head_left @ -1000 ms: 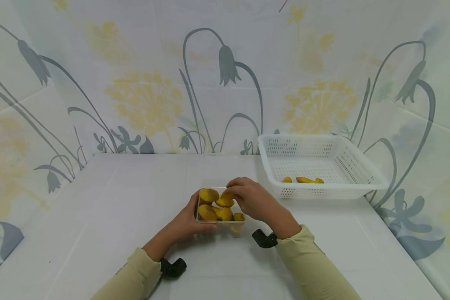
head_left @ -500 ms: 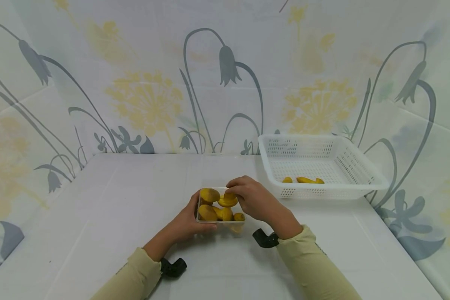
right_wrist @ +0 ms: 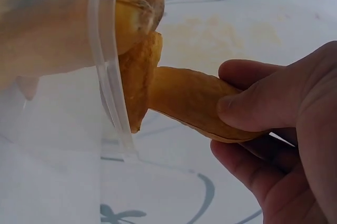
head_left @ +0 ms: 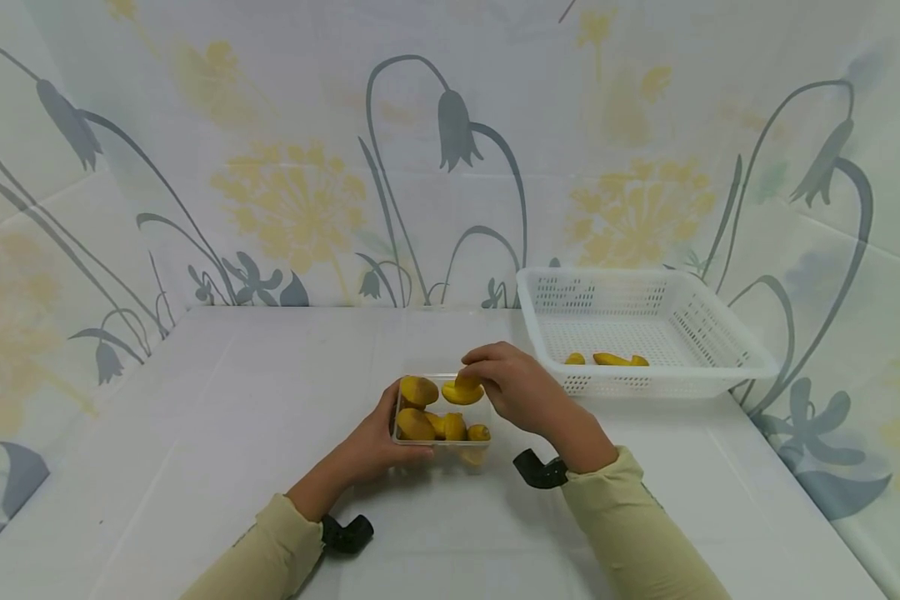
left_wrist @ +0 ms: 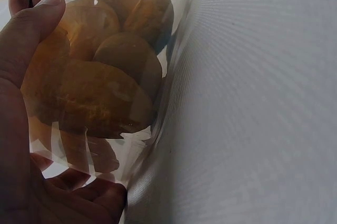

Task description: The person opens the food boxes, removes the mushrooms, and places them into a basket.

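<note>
A clear plastic box [head_left: 441,443] with several yellow-brown mushrooms [head_left: 416,425] inside stands mid-table. My left hand [head_left: 381,440] grips it from the left, thumb along the near side and fingers round the far side. In the left wrist view, mushrooms [left_wrist: 89,98] press against the clear wall. My right hand [head_left: 523,390] pinches a mushroom [right_wrist: 189,100] by its stem between thumb and fingers, over the box's back right corner. Its cap points down and overlaps the box's rim [right_wrist: 108,66] in the right wrist view.
A white perforated basket [head_left: 660,381] stands at the back right of the white table [head_left: 217,467], with a few mushrooms [head_left: 612,360] on its floor. A flower-patterned cloth [head_left: 450,217] rises behind the table.
My right hand has moved slightly up and to the right with the mushroom, away from the others in the box. The left hand and the box have stayed put.
</note>
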Motion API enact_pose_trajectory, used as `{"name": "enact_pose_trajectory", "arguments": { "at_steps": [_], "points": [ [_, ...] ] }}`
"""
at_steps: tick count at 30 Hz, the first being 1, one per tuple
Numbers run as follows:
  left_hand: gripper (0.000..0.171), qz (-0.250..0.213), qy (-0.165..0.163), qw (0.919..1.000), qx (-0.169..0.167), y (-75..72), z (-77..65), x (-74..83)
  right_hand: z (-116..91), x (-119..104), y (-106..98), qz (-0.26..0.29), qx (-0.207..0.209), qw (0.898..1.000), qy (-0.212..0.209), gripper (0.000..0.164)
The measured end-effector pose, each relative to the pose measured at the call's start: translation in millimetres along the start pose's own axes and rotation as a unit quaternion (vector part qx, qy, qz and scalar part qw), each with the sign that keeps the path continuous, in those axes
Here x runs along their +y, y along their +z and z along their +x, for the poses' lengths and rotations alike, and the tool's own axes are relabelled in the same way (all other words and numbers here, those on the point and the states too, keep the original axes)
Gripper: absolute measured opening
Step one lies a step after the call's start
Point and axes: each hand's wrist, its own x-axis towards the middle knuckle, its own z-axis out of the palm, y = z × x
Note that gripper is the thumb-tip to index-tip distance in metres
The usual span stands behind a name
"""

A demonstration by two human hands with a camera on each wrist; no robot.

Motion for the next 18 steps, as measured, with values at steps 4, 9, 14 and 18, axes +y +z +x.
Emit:
{"name": "enact_pose_trajectory", "arguments": {
  "at_steps": [4,9,14,18],
  "points": [
    [0.116,0.001,0.0,1.0,0.0,-0.1,0.0,0.0,-1.1,2.3,-2.6,0.006,0.013,1.0,-0.001,0.022],
    [0.116,0.003,-0.001,1.0,0.0,0.2,-0.1,0.8,-2.5,5.2,-7.4,0.013,0.041,0.999,-0.01,0.021],
    [0.118,0.002,-0.001,1.0,-0.001,-0.3,-0.3,1.3,-3.4,7.3,-13.6,0.021,0.062,0.998,-0.005,0.02],
    [0.118,0.0,0.001,1.0,-0.001,-0.5,-0.7,1.4,-4.7,10.0,-17.4,0.024,0.067,0.997,0.007,0.02]
  ]
}}
